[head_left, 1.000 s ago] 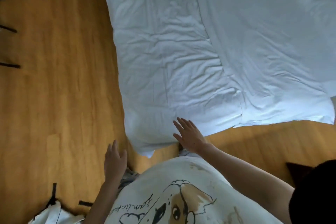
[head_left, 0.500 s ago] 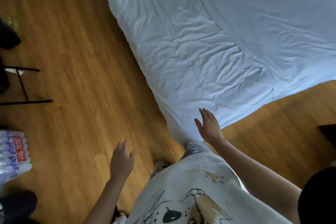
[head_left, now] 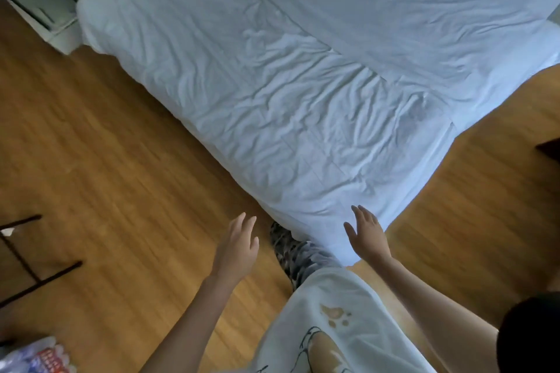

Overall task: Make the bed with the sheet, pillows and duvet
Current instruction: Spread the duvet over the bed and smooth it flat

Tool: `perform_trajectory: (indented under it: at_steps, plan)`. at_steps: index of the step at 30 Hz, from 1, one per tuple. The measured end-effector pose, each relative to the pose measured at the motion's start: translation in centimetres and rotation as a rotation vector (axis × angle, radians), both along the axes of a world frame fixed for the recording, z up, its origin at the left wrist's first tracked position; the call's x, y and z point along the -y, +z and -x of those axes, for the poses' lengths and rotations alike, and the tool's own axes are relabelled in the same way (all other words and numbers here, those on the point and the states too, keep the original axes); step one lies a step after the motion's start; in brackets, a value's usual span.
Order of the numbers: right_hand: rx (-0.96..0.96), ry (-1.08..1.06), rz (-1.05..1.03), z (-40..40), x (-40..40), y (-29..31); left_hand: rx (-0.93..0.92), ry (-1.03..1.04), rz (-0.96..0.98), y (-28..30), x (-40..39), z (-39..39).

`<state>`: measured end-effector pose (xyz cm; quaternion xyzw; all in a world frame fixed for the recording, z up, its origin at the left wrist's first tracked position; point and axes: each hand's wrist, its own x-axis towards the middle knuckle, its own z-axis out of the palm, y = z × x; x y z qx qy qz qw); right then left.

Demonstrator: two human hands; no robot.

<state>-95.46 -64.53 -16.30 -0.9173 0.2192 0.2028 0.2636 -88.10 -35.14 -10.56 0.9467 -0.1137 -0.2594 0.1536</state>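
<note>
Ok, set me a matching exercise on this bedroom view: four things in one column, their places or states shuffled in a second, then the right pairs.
Things:
1. left hand
2. right hand
3. white sheet
4. pack of bottles

Places or states:
A. spread wrinkled over the bed
B. open above the wooden floor
C. bottom left corner of the view
D. open at the near corner of the bed

Pairs: 1-B, 2-D, 3-A, 4-C
</note>
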Motion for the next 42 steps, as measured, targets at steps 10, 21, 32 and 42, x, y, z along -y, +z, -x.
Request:
perform_trajectory:
  at_steps: [10,21,32,42]
  plan:
    - [-0.027,-0.249,-0.120,-16.4,-1.9,-4.6,-0.152,-0.257,-0.077,-4.5,3.3,-18.3]
    - [0.047,-0.575,-0.018,-23.8,0.2,-13.3,-0.055,-0.532,-0.034,-17.6,13.9,-36.3]
    - [0.275,-0.557,0.133,-43.7,5.7,-23.2,0.249,-0.756,0.102,-29.1,26.4,-60.7]
    - [0.297,-0.417,0.172,-61.0,15.9,-28.1,0.344,-0.863,0.203,-34.5,39.5,-68.1]
